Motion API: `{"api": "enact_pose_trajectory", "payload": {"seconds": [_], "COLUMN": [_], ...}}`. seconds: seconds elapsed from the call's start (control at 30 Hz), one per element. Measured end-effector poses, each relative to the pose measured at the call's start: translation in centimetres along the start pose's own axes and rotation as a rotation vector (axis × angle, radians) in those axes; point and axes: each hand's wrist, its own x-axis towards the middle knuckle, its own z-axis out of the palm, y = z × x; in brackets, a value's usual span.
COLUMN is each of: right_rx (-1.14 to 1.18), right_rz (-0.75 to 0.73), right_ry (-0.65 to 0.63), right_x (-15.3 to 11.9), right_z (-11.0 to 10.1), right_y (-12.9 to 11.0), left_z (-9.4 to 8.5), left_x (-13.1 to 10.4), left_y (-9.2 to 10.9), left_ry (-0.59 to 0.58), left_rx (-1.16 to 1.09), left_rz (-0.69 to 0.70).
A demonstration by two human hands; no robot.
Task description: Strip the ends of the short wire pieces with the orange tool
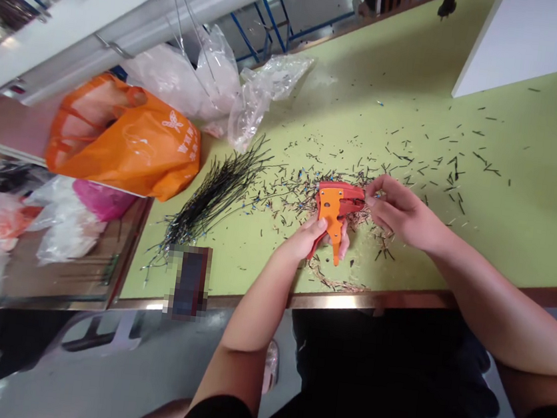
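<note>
My left hand (309,238) is wrapped round the handles of an orange and red wire stripper (330,205), which stands upright over the table. At the right end of its red head, the fingertips of my right hand (396,209) are pinched together, touching or almost touching the tool. What they pinch is too small to make out. Short black wire offcuts (457,169) lie scattered around and beyond the tool. To the left rests a bundle of long thin black wires (215,192), some with small blue ends.
An orange bag (135,142) and clear plastic bags (251,92) lie at the back left of the green table (532,231). A pixelated dark object (189,283) sits at the front edge. A white panel (523,42) stands at the back right. Copper-coloured strands (333,282) lie near the edge.
</note>
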Motion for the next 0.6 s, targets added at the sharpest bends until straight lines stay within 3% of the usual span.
{"api": "enact_pose_trajectory", "payload": {"seconds": [0.37,0.6], "right_rx": [-0.034,-0.233], "right_rz": [0.011,0.06], "right_ry": [0.009,0.07], "right_x": [-0.1,-0.2], "right_z": [-0.2,0.0], "right_y": [0.3,-0.4], "left_z": [1.5,2.2], "left_x": [0.7,1.1], "left_y": [0.7,0.7], "left_ry": [-0.016,0.009], "left_rx": [-0.123,-0.157], "left_rz": [0.029,0.03]}}
